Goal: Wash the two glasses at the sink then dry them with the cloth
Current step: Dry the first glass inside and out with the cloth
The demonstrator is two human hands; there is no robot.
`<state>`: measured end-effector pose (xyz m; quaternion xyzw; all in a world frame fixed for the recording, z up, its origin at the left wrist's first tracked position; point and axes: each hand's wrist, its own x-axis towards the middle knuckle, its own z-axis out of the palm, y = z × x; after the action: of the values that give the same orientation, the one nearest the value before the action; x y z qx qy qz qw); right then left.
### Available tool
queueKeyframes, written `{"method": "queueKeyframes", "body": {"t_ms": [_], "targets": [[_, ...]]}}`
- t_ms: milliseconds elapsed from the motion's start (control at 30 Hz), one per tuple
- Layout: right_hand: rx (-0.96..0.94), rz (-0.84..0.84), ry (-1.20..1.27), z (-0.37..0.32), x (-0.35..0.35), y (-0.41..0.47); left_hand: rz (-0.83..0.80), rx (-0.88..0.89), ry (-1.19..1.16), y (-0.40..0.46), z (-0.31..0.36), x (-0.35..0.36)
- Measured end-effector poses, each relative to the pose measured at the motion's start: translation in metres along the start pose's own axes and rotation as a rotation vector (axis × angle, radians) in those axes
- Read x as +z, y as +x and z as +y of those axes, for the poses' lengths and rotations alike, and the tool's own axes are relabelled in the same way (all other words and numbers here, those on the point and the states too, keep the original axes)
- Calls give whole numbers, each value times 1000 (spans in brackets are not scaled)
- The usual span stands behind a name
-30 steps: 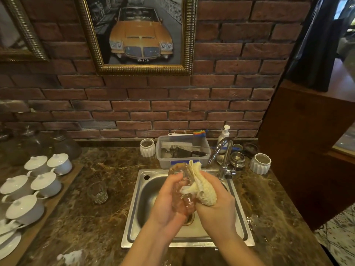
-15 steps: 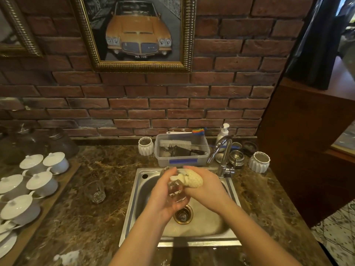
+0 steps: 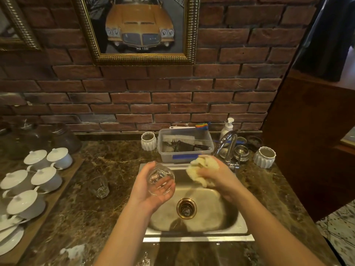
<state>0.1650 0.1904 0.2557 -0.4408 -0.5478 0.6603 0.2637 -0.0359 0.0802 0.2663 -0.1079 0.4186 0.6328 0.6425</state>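
Observation:
A clear glass (image 3: pixel 161 178) lies tilted in my left hand (image 3: pixel 151 191), which grips it over the left side of the steel sink (image 3: pixel 238 219). My right hand (image 3: pixel 217 177) holds a bunched cream cloth (image 3: pixel 201 169) above the sink's back right, just below the tap (image 3: pixel 228 144). Cloth and glass are apart. A second clear glass (image 3: pixel 100 187) stands upright on the marble counter (image 3: pixel 92 208), left of the sink.
Behind the sink sit a plastic tub (image 3: pixel 185 148) with brushes, a soap pump (image 3: pixel 227 126) and two white ribbed cups (image 3: pixel 264 157). A wooden tray (image 3: pixel 63 181) with several white lidded cups fills the left counter. A wooden cabinet (image 3: pixel 307 141) rises at right.
The cloth was pressed into the glass over the sink; now my hands have parted, the left carrying the glass leftward and the right taking the cloth toward the tap.

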Motion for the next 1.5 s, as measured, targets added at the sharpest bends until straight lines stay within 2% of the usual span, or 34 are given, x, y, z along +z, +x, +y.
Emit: {"method": "queueKeyframes", "body": {"t_ms": [67, 167, 200, 267, 333, 467, 567, 800, 1033, 1200, 1333, 1500], "targets": [[164, -102, 152, 9, 2, 8, 15, -8, -1, 0, -1, -4], [232, 19, 324, 18, 17, 19, 32, -23, 9, -3, -5, -7], [217, 108, 266, 21, 22, 21, 34, -32, 13, -4, -8, -8], [151, 269, -14, 28, 31, 26, 37, -45, 26, -5, -11, -9], [68, 325, -194, 33, 36, 31, 41, -57, 43, -5, -14, -10], [-7, 255, -199, 35, 39, 36, 57, -63, 69, -2, -19, -11], [9, 305, -96, 36, 43, 39, 58, -63, 78, -1, -20, -14], [86, 379, -24, 45, 57, 46, 31, -69, 122, -6, -21, -19], [152, 372, 1, 64, 65, 46, 14, -39, 199, -11, -19, -25], [157, 426, -40, 64, 56, 53, 43, -50, 224, -7, -23, -28], [53, 467, -192, 57, 50, 46, 14, -59, 194, -4, -27, -31], [-61, 344, -145, 36, 56, 17, -26, -37, 166, -1, -33, -35]]}}
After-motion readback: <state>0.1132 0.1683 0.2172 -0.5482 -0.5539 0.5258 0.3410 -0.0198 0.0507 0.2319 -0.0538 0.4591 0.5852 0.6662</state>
